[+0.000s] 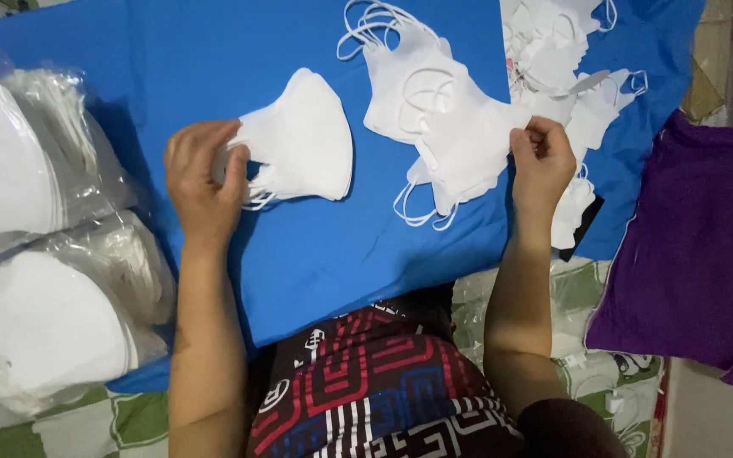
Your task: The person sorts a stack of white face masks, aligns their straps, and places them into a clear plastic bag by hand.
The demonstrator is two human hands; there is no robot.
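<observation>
The clear bags of masks (36,280) at the left of the frame run off the edge, so their full stack can't be seen. The top edge cuts the mask heap (553,42) at the upper right. The left hand (204,176) covers the ear loops of the folded mask (303,140). A dark object (585,227) pokes out under masks at the right, too hidden to identify. The purple cloth (697,246) leaves the frame at the right.

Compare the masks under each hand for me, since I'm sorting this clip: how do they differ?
The neat stack of masks at the left hand lies aligned, loops tucked together; the loose pile of masks at the right hand is spread out with loops sticking out. The stack looks smaller than the pile. Both are white, folded, and lie on the blue cloth.
</observation>
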